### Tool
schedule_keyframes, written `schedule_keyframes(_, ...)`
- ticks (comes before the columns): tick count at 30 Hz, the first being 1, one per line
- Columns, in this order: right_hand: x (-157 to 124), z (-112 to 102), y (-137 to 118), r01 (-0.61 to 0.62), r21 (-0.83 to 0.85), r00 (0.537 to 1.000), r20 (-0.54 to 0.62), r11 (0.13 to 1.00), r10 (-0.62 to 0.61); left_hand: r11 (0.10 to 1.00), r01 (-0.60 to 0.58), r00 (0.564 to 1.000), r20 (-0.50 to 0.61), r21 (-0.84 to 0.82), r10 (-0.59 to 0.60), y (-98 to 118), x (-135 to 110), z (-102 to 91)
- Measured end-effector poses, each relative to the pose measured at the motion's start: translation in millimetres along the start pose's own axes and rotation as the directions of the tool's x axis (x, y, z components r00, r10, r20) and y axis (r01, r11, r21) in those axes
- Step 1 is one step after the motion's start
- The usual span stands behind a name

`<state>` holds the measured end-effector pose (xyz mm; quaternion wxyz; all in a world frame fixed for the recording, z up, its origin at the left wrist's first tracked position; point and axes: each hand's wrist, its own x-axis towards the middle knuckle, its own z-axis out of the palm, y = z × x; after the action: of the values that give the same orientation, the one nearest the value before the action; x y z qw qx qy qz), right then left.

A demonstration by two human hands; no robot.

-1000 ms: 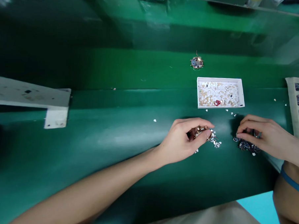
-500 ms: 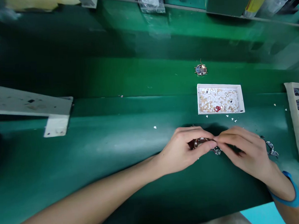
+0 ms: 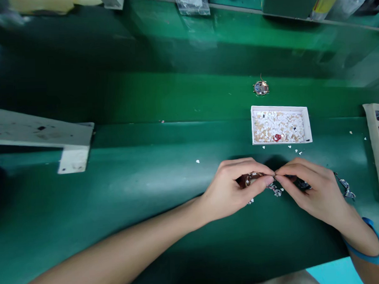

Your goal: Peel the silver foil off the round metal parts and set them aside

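Observation:
My left hand (image 3: 233,186) is closed, with thumb and forefinger around a round copper-coloured piece (image 3: 252,179), partly hidden by the fingers. Against those fingertips, the thumb and forefinger of my right hand (image 3: 317,188) are pinched together. What they grip at the meeting point is too small to make out. Just below the fingertips lies a cluster of small silvery and dark parts (image 3: 276,191). More such bits (image 3: 250,201) show under my left hand, and dark parts show beneath my right palm.
Beyond my hands stands a white box (image 3: 282,143) of small white and tan pieces, one red piece among them. A round metallic piece with a thin wire (image 3: 261,88) appears behind it. Chained dark parts (image 3: 345,186) and a compartment tray (image 3: 376,159) are rightward; a metal bracket (image 3: 73,158) is leftward.
The view has shifted slightly. My right hand's fingers have drawn back a little, so more of the small parts below shows. Both hands stay closed, fingertips together.

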<state>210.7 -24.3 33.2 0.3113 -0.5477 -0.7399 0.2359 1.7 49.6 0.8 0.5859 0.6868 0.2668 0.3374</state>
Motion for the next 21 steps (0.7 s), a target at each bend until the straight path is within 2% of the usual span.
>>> schedule_keyframes(8,-2.8,3.9,-1.5,-0.074,0.043,0.997,0.032,0.996,0.072,0.999,0.039,0.999,0.034,-0.02,-0.038,-3.5,-1.2,1.2)
schedule_keyframes(15,-2.7,4.5,-1.1,-0.051,0.032,0.999,0.011,0.998,0.05,0.999,0.036,0.997,0.061,0.032,-0.038,-1.1,-0.9,-0.3)
schedule_keyframes(21,-3.8,5.9,-3.5,-0.021,0.047,0.998,0.058,0.999,0.018,0.997,0.003,0.994,0.105,0.082,-0.011,3.7,-1.5,-0.1)
